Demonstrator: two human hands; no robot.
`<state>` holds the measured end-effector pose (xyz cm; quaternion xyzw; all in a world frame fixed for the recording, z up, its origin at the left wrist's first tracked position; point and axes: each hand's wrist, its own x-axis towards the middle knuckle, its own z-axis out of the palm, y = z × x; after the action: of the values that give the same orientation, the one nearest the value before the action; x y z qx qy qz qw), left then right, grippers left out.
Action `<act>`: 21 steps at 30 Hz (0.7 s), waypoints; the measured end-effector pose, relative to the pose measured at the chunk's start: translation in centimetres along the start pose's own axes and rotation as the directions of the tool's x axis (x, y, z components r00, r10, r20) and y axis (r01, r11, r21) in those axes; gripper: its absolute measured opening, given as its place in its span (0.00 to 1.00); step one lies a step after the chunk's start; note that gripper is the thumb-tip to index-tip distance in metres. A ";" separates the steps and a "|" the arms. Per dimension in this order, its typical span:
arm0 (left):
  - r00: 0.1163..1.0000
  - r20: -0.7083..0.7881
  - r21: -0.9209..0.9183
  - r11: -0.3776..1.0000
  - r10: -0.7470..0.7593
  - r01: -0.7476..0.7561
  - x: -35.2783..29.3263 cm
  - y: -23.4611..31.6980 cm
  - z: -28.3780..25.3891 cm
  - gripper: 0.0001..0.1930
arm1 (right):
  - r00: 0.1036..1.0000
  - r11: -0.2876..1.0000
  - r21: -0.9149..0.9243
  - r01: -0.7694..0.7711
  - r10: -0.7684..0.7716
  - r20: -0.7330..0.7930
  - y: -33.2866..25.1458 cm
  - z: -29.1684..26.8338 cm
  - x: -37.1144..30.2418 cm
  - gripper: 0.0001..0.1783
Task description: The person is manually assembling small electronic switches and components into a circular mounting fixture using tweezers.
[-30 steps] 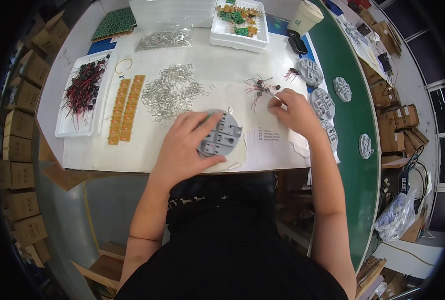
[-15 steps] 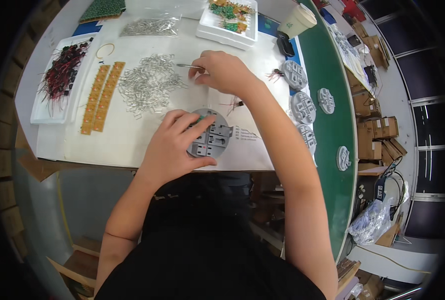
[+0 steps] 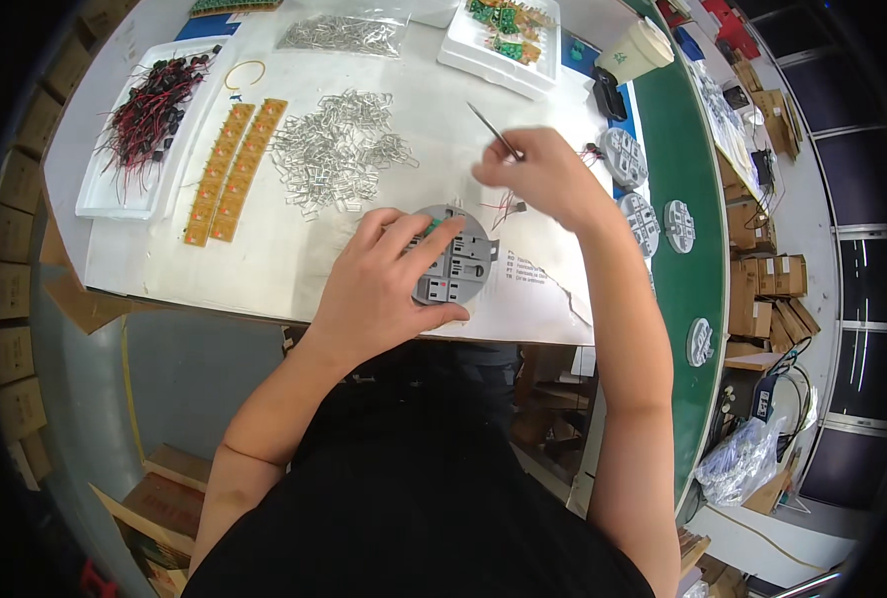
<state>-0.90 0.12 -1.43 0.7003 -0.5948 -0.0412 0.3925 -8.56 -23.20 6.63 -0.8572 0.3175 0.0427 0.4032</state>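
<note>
A round grey plastic base (image 3: 469, 261) with slots and small compartments lies flat near the table's front edge. My left hand (image 3: 384, 274) grips it from the left, fingers over its top and thumb along its near rim, hiding its left part. Above and right of it, my right hand (image 3: 543, 177) is closed on slim metal tweezers (image 3: 491, 128), whose point faces up and left, away from my body. I see no part at that point. A small black component with red leads (image 3: 513, 208) lies between the base and my right hand. Left of them spreads a pile of bent wire clips (image 3: 339, 149).
Two strips of brown circuit boards (image 3: 226, 184) and a white tray (image 3: 105, 204) of red-and-black wired parts lie left. Behind are a bag of clips (image 3: 344, 35), a white foam tray (image 3: 493, 70) with boards and a cup (image 3: 638, 50). Several grey bases (image 3: 679, 225) sit right.
My right hand with the tweezers has moved right and nearer to me, away from the clip pile. My left hand stays on the base. The whole view has shifted slightly.
</note>
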 end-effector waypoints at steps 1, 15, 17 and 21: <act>1.000 0.002 -0.010 1.000 0.006 -0.006 0.2 0.0 0.1 0.46 | 1.000 1.000 -0.004 -0.010 0.010 -0.006 0.3 0.2 -1.1 0.12; 0.997 -0.010 -0.077 0.995 -0.071 0.070 0.2 0.0 0.3 0.51 | 0.985 0.949 0.270 -0.162 0.139 0.105 3.1 4.0 -2.0 0.12; 0.998 -0.006 -0.070 0.995 -0.067 0.067 0.3 0.1 0.2 0.50 | 0.985 0.958 0.239 -0.160 0.139 0.105 2.8 3.9 -2.1 0.12; 0.998 -0.014 -0.078 0.995 -0.064 0.063 0.2 0.1 0.2 0.50 | 0.994 0.996 -0.002 -0.094 0.094 0.053 1.9 3.6 -2.6 0.13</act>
<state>-1.00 -0.18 -1.41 0.7034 -0.5669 -0.0710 0.4228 -11.11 -20.24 3.80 -0.8398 0.3468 0.0841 0.4092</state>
